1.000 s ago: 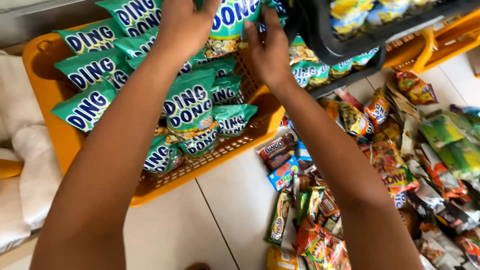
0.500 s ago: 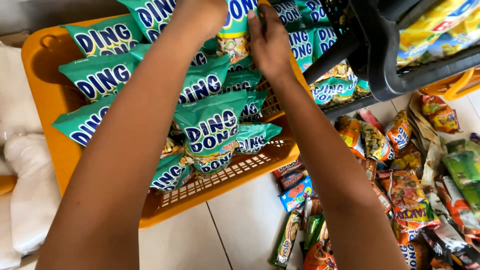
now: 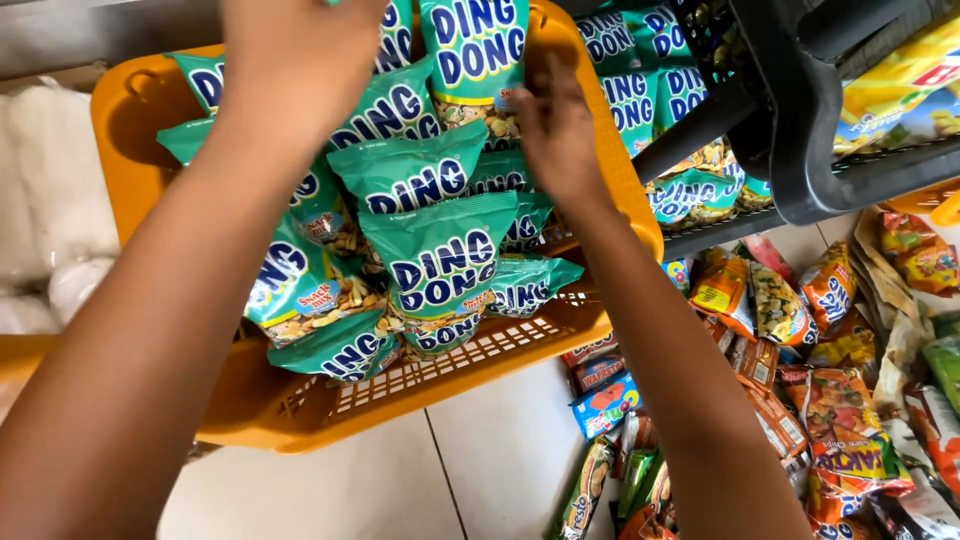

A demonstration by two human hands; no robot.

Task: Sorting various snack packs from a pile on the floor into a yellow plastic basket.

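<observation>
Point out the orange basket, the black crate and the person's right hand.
orange basket [image 3: 450, 385]: head view, bare perforated front wall.
black crate [image 3: 800, 130]: head view, thick black frame bar.
right hand [image 3: 555, 125]: head view, back of the hand.

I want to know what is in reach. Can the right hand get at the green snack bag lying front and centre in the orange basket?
Probably yes. The right hand is above the orange basket, and the green snack bag lies uncovered on top of the pile.
</observation>
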